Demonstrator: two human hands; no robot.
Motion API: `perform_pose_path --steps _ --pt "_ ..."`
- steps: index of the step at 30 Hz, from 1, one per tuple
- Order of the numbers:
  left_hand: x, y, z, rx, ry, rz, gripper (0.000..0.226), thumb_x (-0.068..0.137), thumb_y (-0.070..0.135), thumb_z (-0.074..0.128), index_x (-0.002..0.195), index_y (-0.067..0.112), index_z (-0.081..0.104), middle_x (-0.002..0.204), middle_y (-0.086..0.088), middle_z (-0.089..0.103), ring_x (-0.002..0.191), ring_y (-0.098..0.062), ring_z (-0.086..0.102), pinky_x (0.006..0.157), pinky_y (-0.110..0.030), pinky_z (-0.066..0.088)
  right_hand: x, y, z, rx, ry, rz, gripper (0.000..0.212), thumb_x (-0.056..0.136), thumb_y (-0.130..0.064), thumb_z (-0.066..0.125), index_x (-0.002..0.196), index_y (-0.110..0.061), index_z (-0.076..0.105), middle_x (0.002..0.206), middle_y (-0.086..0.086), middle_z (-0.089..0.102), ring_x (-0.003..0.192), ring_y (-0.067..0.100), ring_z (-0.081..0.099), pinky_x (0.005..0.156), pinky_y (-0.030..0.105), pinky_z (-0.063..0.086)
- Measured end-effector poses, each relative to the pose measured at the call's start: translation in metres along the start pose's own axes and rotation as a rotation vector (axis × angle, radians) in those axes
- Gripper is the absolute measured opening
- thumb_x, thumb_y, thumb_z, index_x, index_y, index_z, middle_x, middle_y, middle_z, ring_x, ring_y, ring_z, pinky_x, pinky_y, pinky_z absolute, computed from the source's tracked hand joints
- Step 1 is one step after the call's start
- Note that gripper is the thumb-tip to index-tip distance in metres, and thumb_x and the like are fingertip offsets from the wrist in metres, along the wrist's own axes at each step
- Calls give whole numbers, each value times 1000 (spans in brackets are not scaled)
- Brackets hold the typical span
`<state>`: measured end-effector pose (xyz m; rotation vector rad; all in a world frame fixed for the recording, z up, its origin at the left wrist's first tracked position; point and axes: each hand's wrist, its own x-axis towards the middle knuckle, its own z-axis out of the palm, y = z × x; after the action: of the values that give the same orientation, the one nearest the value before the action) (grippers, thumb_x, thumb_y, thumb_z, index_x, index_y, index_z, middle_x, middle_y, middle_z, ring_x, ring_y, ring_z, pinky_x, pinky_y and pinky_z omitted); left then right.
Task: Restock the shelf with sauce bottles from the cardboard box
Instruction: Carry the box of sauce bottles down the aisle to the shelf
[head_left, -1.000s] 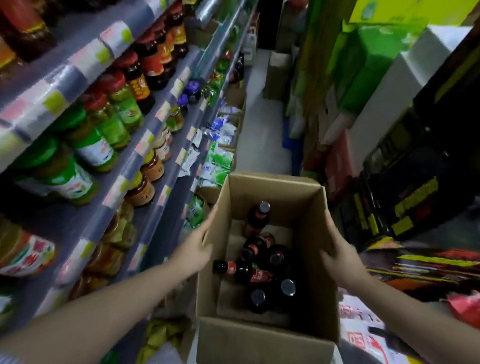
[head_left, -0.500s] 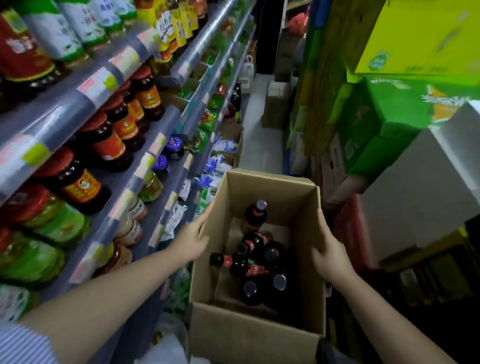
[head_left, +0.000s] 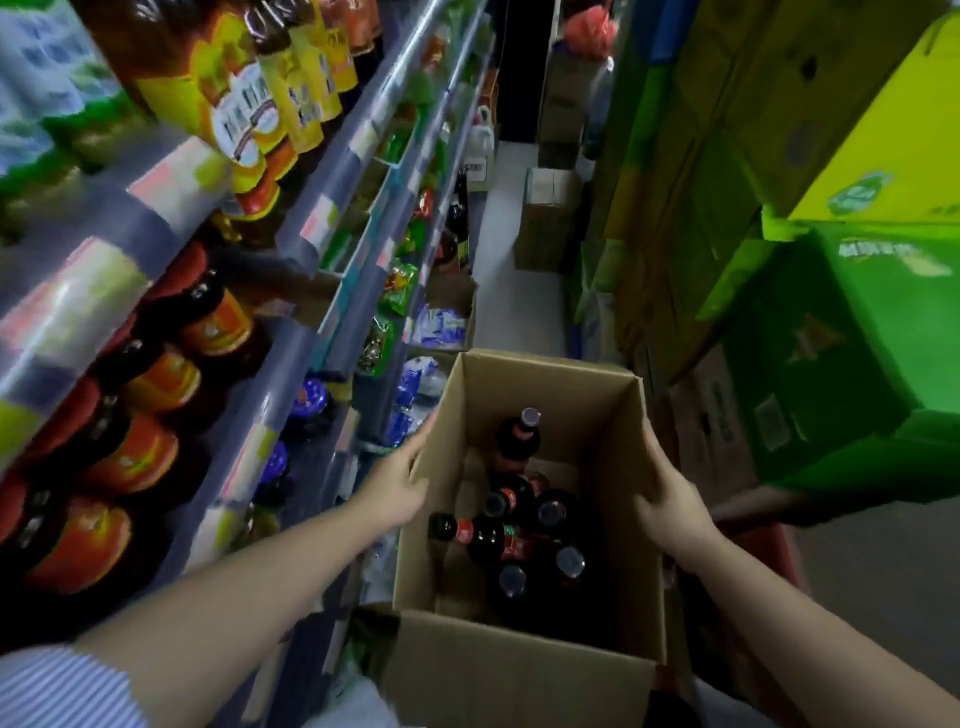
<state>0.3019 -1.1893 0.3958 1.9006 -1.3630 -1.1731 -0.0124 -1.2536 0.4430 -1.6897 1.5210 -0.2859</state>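
Dark bottles (head_left: 511, 525) sit loose in the open box (head_left: 613, 415), some upright, one lying flat. The box is between both hands: the left hand (head_left: 397, 480) presses flat on its left wall, the right hand (head_left: 670, 501) clasps the right wall. The shelf (head_left: 291, 364) runs along the left.

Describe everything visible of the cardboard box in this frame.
The cardboard box is plain brown corrugated card, open at the top with its flaps upright. The left hand presses flat on its left wall from outside; the right hand grips its right wall. Inside are several dark sauce bottles, most upright, one lying on its side. It sits in the aisle beside the shelf.
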Motion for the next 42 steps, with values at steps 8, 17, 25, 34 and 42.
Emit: perform_pose_path --steps 8,17,25,34,42 --pt "141 25 -40 34 -24 -66 92 91 -7 45 142 60 8 150 11 40 93 -25 65 59 -23 47 148 -26 -14 -2 11 48 90 88 -2 49 146 -46 -2 127 5 58 100 19 60 84 24 45" --pt "315 64 -76 -52 38 -85 98 88 -5 49 124 78 11 121 14 53 79 -5 50 82 -34 44 340 -57 -65 86 -1 9 86 90 3 48 147 -44 4 131 0 51 110 21 58 89 28 49" --pt "465 128 -105 -192 33 -44 80 89 -14 47 151 28 18 138 11 47 114 0 55 95 -16 45 501 -85 -105 161 71 -54 79 88 13 45 151 -20 10 127 2 50 118 31 53 96 27 43" --pt "641 143 -137 -190 37 -109 79 86 12 56 148 46 20 138 10 48 125 -21 54 104 -41 46 684 -113 -126 222 36 29 88 84 17 46 150 -31 13 141 -3 38 125 27 49 103 47 45" --pt "817 94 -138 -43 55 -178 93 88 0 44 128 76 9 111 9 56 96 -22 62 83 -29 48 850 -93 -108 191 17 153 91 88 10 48 146 -48 9 146 5 39 106 16 54 79 23 50"
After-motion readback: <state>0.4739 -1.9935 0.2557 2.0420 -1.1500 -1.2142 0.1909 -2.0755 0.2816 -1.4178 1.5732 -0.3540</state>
